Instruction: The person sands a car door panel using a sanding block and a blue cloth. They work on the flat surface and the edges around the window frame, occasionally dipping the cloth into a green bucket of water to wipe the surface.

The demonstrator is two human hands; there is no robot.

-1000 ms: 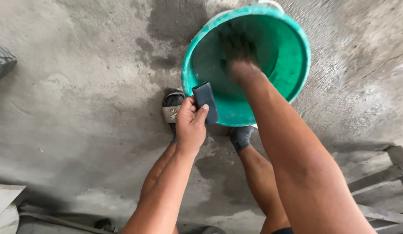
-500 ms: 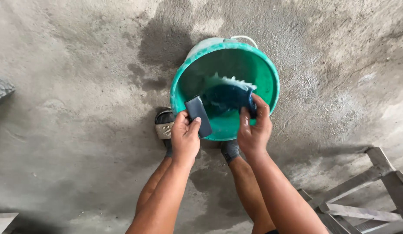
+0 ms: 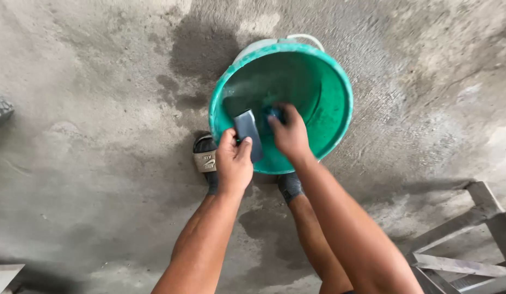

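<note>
A green plastic bucket (image 3: 329,92) with a white handle stands on the wet concrete floor in front of me. My left hand (image 3: 232,160) grips a flat dark grey rectangular piece (image 3: 248,133) and holds it over the bucket's near rim. My right hand (image 3: 288,133) is closed around a wet blue cloth or sponge (image 3: 273,113), pressed beside the grey piece just inside the bucket. My feet in sandals (image 3: 205,159) show under the bucket's near edge.
Dark wet patches (image 3: 204,49) spread on the concrete left of and behind the bucket. A grey metal frame (image 3: 470,239) lies at the lower right. A dark ribbed object (image 3: 0,109) sits at the far left edge.
My right hand came up out of the bucket with the blue cloth and now meets the grey piece at the near rim. The left hand stayed put with its piece.
</note>
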